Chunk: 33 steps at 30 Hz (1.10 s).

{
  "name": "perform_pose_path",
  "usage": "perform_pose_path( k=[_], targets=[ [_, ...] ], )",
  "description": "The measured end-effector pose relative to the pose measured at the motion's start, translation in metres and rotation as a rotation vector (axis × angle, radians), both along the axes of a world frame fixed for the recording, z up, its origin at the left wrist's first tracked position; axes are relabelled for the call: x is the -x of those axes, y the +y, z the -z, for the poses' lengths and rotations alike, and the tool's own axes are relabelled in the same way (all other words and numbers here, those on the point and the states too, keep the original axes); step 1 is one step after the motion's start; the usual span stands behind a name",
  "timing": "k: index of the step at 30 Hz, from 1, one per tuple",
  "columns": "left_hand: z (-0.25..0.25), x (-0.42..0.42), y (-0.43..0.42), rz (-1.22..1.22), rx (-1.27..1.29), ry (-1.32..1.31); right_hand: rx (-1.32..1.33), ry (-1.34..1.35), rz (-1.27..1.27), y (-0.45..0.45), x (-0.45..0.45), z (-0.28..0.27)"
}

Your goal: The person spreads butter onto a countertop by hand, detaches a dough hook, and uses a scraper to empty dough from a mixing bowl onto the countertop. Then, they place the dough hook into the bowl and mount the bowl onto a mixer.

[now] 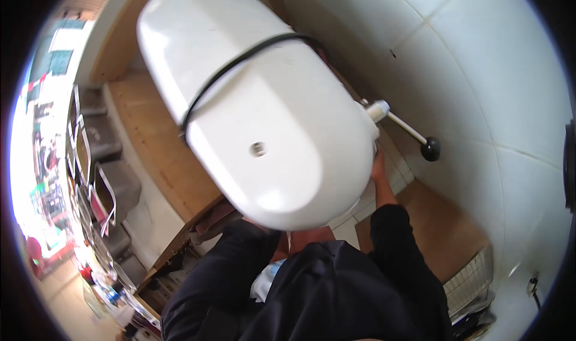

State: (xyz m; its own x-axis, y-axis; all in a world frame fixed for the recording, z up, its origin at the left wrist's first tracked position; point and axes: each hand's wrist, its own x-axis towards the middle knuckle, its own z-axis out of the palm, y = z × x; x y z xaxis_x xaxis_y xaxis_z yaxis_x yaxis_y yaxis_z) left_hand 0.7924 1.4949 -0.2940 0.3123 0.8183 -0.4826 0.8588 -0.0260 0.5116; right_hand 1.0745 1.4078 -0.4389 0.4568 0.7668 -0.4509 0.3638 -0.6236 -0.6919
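Observation:
A large white stand mixer [282,119] fills the middle of the head view, close to the camera and slanting from upper left to lower right. A black power cord [240,59] lies across its top. From its right side sticks out a metal lever with a black ball knob [430,149]. My right hand [378,168] grips the mixer's lower right side, its fingers hidden behind the body. Under the mixer's lower left edge goes my left sleeve [234,248]; the mixer covers nearly all of that hand, so its fingers do not show.
A wooden surface [159,143] lies left of the mixer, with several grey metal containers [117,185] beyond it. White tiled wall [456,71] rises on the right. Below it, a brown board [426,227] lies over a wire rack [474,281]. The far left is bright and blurred.

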Motion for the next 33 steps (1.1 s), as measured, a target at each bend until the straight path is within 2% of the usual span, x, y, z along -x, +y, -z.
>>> perform_pose_path(
  k=[3,5,6,8,10,11,13,15,16,18,20,23,25,26,29,30,33],
  targets=[
    [-0.026,0.0,-0.013,-0.065,0.026,-0.187,-0.191,0.287,0.065,-0.049,0.004,0.052],
    [-0.051,-0.002,-0.021,-0.105,0.037,-0.366,-0.173,0.232,0.032,-0.066,0.013,0.036],
    [-0.065,-0.002,-0.025,-0.122,0.036,-0.47,-0.163,0.117,-0.056,-0.073,0.021,0.023],
    [-0.086,-0.004,-0.034,-0.153,0.036,-0.676,-0.255,0.142,0.013,-0.07,0.033,0.004],
    [-0.086,-0.002,-0.048,-0.227,0.111,-0.76,-0.304,0.16,-0.043,-0.081,0.033,0.034],
    [-0.071,0.002,-0.058,-0.314,0.245,-0.705,-0.242,0.239,-0.013,-0.081,0.035,0.027],
    [-0.103,0.016,-0.076,-0.409,0.258,-0.959,0.101,0.569,0.217,-0.075,0.047,-0.001],
    [-0.143,0.044,-0.09,-0.395,0.344,-0.894,0.343,0.776,0.426,-0.075,0.058,-0.021],
    [-0.157,0.059,-0.097,-0.38,0.389,-0.866,0.382,0.834,0.474,-0.078,0.061,-0.025],
    [-0.175,0.088,-0.121,-0.388,0.272,-0.831,0.383,0.979,0.534,-0.094,0.063,-0.009],
    [-0.194,0.119,-0.141,-0.412,0.187,-0.768,0.54,0.622,0.454,-0.08,0.096,-0.084],
    [-0.212,0.163,-0.173,-0.554,0.161,-0.691,0.492,0.753,0.422,-0.096,0.102,-0.079],
    [-0.209,0.189,-0.199,-0.736,0.203,-0.705,0.424,0.881,0.562,-0.105,0.112,-0.087],
    [-0.202,0.2,-0.215,-0.767,0.123,-0.669,0.386,0.949,0.631,-0.102,0.121,-0.087],
    [-0.198,0.218,-0.251,-0.912,0.097,-0.606,0.274,0.97,0.845,-0.114,0.129,-0.035],
    [-0.177,0.221,-0.272,-0.992,0.108,-0.628,0.232,0.938,0.864,-0.118,0.134,-0.037],
    [-0.18,0.225,-0.296,-0.977,0.053,-0.536,0.091,0.935,0.862,-0.116,0.145,-0.04]
  ],
)
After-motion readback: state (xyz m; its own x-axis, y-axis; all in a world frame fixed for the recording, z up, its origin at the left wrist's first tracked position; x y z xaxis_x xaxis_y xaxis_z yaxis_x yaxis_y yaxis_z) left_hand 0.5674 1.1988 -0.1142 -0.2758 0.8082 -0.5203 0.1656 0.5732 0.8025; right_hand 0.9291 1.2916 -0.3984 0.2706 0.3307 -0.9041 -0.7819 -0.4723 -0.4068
